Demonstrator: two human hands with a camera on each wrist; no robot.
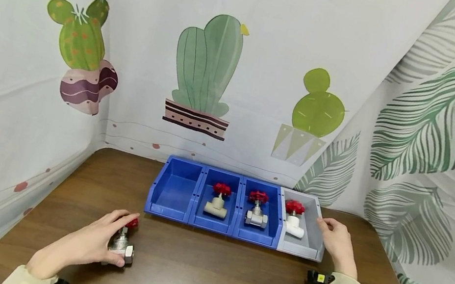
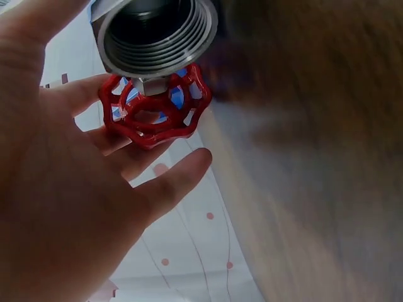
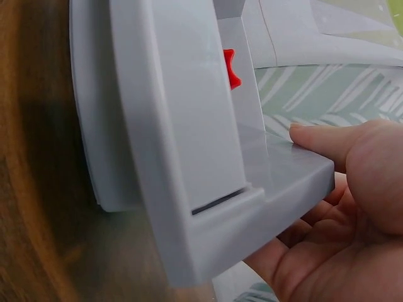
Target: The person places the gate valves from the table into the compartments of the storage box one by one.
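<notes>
My left hand (image 1: 88, 241) holds a metal valve (image 1: 120, 244) with a red handwheel (image 2: 154, 129) between thumb and fingers, at the table's left. Its threaded opening (image 2: 160, 38) faces the left wrist camera; whether the valve touches the table I cannot tell. At the row's right end, my right hand (image 1: 337, 241) grips the side wall of a grey bin (image 3: 182, 107), thumb on one side and fingers curled on the other. Inside that bin stands a white valve (image 1: 294, 224) with a red handwheel.
Three blue bins join the grey one in a row. The leftmost blue bin (image 1: 174, 193) holds nothing; the second has a beige valve (image 1: 216, 205), the third a metal valve (image 1: 256, 216). Behind the wooden table (image 1: 198, 271) hangs a printed cloth (image 1: 261, 68).
</notes>
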